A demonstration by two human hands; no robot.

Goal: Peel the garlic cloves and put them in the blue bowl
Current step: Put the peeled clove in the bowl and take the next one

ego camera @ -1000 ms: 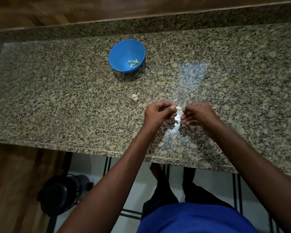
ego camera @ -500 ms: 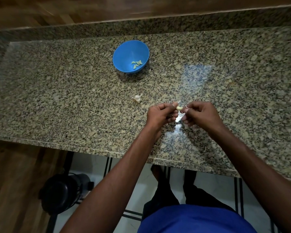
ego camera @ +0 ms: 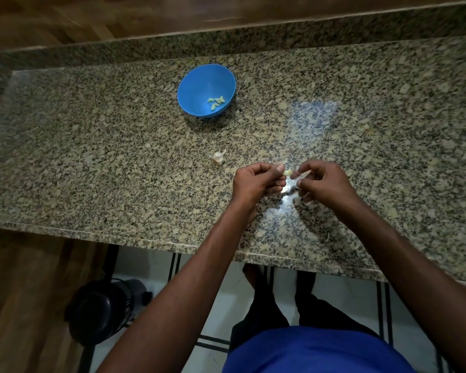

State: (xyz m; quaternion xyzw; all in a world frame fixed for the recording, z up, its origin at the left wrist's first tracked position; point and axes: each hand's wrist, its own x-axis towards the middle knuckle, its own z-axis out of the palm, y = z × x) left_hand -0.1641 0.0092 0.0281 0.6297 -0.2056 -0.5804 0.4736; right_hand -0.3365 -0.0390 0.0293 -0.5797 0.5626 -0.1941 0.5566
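Both hands meet over the counter (ego camera: 92, 157), well on the near side of the bowl (ego camera: 206, 90) and right of it. Left hand (ego camera: 253, 181) has fingers curled, pinching the clove (ego camera: 288, 172) at its fingertips, bare pale end poking out toward the other hand. Likely the anchor grip: it holds the clove steady while the other side does the work.

Right hand (ego camera: 326, 184) is also curled, thumb and forefinger pinching a thin pale strip, looks like skin (ego camera: 306, 173), just beside the clove. Can't tell if the strip is attached to the clove or already free. Judged step: peeling, near done on this clove.

Hands are held off the surface, not resting on it, probably so scraps drop below them; pale bits lie on the counter under the right hand.

Bowl holds a few peeled cloves (ego camera: 216, 102), bunched at its right side. Bowl is set apart from the peeling spot, which plausibly keeps skins out.

Garlic head remnant (ego camera: 219, 157) sits on the counter between bowl and left hand, within easy reach for the next clove.

Next: drop the skin, left hand carries the clove to the bowl.
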